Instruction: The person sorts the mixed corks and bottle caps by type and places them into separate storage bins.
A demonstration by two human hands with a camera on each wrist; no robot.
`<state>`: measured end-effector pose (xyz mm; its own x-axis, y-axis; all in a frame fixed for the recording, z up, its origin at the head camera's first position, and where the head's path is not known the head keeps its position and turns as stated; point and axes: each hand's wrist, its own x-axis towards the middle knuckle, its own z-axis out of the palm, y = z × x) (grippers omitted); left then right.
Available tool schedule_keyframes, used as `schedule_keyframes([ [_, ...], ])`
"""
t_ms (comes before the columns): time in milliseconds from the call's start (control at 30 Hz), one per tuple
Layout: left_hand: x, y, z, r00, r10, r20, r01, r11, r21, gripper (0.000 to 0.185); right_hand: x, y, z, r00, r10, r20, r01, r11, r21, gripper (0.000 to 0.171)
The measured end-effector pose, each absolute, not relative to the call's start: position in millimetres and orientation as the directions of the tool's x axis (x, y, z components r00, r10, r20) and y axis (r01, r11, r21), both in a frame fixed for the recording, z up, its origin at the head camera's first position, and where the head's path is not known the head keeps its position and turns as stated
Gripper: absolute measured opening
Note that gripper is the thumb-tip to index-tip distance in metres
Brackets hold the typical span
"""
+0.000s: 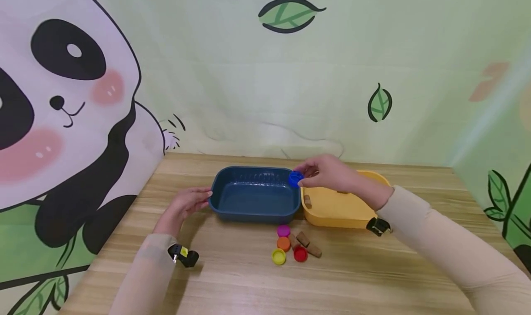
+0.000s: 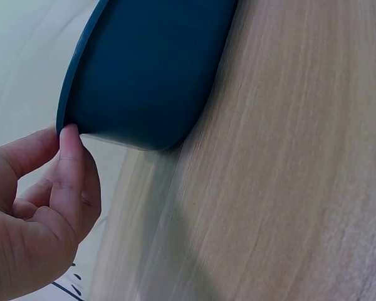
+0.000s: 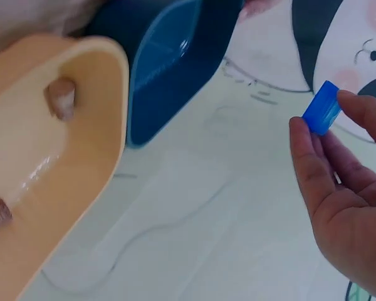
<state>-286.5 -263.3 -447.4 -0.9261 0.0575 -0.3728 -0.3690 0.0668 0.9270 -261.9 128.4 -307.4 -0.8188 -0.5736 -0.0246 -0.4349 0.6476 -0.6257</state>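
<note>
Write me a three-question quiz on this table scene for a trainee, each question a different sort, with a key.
1. True or false: the right hand pinches a blue cap above the blue tray's right edge.
2. Which loose cap on the table lies nearest the blue tray? A) yellow B) pink C) red
3. Fill in: the left hand touches the ____ tray.

Key:
1. True.
2. B: the pink cap lies just in front of it; the orange cap, yellow cap and red cap lie further toward the person.
3. Blue; its fingertips meet the tray's rim.
</note>
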Motion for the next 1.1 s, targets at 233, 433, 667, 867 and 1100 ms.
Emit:
schedule_keyframes([
  [233, -284, -265, -450, -0.923, 0.057, -0.380, -0.376, 0.069, 0.924, 0.052, -289, 121, -308, -0.815, -0.579, -0.023, -0.444, 0.650, -0.617, 0.037],
  [433, -284, -266, -450, -0.922, 0.053, -0.382, -0.378, 0.081, 0.922, 0.052, -306, 112, -306, -0.815, -0.576, -0.057, -0.444, 0.686, -0.577, 0.039],
  [667, -284, -266, -450, -0.925, 0.063, -0.375, -0.371, 0.063, 0.927, 0.053, -320, 101, -305, -0.802, -0.593, -0.073, -0.458, 0.689, -0.562, 0.040],
  [867, -286, -267, -450, -0.927, 0.067, -0.370, -0.366, 0.071, 0.928, 0.053, -329, 90, -305, -0.785, -0.616, -0.067, -0.475, 0.667, -0.573, 0.037],
  [1100, -287, -265, -450, -0.928, 0.076, -0.365, -0.360, 0.068, 0.930, 0.052, -343, 74, -310, -0.786, -0.607, -0.116, -0.455, 0.696, -0.556, 0.037],
])
